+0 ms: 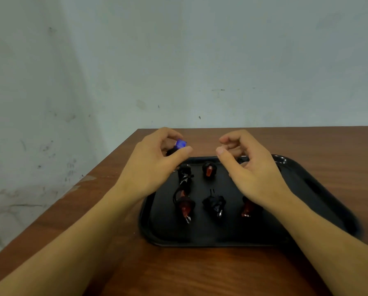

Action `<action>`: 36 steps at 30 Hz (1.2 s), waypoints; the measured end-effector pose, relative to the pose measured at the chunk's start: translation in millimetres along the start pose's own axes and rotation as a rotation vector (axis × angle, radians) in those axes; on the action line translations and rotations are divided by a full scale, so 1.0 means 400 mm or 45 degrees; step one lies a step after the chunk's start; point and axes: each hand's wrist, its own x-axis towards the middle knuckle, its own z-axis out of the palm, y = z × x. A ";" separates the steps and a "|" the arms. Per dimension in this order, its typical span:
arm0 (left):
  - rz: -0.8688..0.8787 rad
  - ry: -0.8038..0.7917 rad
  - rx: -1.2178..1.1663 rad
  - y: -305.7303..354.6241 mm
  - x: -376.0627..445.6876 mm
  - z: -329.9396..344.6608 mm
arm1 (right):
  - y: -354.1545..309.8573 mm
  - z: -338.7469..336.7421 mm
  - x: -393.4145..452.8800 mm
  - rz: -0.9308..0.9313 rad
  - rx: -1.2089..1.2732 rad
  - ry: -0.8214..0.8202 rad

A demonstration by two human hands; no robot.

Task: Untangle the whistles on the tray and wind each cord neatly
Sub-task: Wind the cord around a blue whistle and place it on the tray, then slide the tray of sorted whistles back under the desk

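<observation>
Presently the left hand (155,165) is raised above the far left corner of the black rectangular plastic tray (319,189), fingers and thumb curled round a translucent blue whistle (180,144) with dark cord bunched beneath it. The right hand (249,167) hovers over the tray's far edge, fingers curled and thumb extended; blur leaves it unclear whether a cord end is pinched there. On the tray lie five wound bundles: a black whistle (185,174), a red whistle (208,170), a second red whistle (185,207), a second black whistle (214,205), and a third red whistle (247,209) partly under the right wrist. The tray sits on a brown wooden table (200,272).
</observation>
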 end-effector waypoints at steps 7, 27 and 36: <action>0.006 -0.188 0.798 -0.042 -0.040 -0.005 | 0.000 -0.017 0.008 0.094 -0.202 -0.215; 0.055 -0.130 1.022 -0.115 -0.070 0.042 | -0.077 0.065 -0.054 -0.100 -0.840 -0.817; 0.060 -0.073 1.049 -0.110 -0.065 0.039 | -0.080 0.039 -0.072 -0.133 -0.836 -0.715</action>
